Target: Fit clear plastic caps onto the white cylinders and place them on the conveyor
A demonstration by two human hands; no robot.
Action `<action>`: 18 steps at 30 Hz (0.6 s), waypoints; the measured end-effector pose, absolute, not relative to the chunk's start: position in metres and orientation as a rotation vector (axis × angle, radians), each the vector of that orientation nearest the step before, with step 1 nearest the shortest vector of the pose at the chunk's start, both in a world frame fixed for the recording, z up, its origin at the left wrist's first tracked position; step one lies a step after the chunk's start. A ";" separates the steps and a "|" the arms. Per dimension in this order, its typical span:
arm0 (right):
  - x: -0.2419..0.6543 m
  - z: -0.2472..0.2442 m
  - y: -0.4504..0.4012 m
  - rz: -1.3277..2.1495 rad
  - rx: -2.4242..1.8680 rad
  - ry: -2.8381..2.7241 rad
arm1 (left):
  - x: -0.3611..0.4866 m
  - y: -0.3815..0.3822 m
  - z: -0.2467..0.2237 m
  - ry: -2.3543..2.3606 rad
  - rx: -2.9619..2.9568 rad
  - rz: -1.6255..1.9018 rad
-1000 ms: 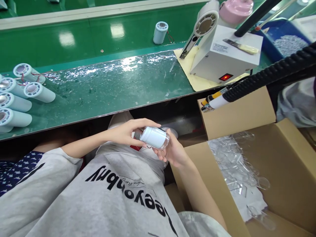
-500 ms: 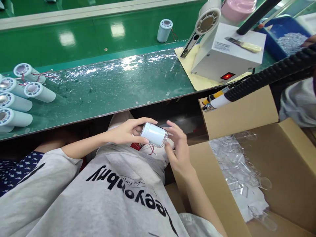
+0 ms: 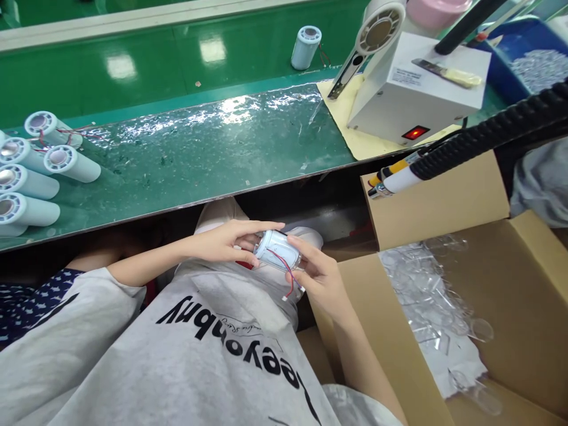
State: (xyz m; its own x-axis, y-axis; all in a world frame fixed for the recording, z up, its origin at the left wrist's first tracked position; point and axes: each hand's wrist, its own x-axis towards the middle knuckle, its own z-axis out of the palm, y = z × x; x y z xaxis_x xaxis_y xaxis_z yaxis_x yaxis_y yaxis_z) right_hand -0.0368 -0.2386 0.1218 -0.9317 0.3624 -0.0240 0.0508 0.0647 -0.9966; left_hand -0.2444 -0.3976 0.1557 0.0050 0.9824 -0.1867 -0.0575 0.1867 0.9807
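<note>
At the frame's left edge, the pale blue plastic cylinders [image 3: 26, 183] are cut off; the clear plastic pieces [image 3: 426, 302] at lower right blur together.

Bench edge [image 3: 177, 207] close above hands [image 3: 231, 242]

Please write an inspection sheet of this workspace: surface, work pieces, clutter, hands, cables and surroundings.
Surface: glossy green workbench, wet-looking film on it.
Job's things: pale blue plastic cylinder held over the lap; similar cylinders lying at bench left; one upright on the far belt.
Clutter: flat brush on the white box machine.
Grippers: left hand and right hand both grip the cylinder.
Cables: thin red wire hangs from the cylinder; black ribbed hose at right.
Surroundings: open cardboard box of clear plastic parts.
</note>
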 end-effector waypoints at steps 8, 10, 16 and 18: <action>-0.044 0.117 -0.251 2.154 -0.569 -2.090 | -0.236 -0.400 0.126 1.202 0.843 1.056; -0.041 0.114 -0.245 2.165 -0.528 -2.139 | -0.239 -0.399 0.128 1.274 0.854 1.000; 0.027 0.108 -0.148 1.025 -1.461 -2.116 | -0.346 -0.355 0.197 2.191 1.290 0.944; 0.058 0.106 -0.111 0.823 -1.739 -2.047 | -0.400 -0.328 0.220 2.624 1.328 0.758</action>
State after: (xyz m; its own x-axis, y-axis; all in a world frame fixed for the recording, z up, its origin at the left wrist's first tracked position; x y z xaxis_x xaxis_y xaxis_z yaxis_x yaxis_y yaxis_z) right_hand 0.0582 -0.1114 0.1056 -0.1997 0.9731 -0.1149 0.7818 0.0875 -0.6174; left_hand -0.4003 -0.3280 0.2200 -0.6132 0.7796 0.1278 0.7277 0.4945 0.4753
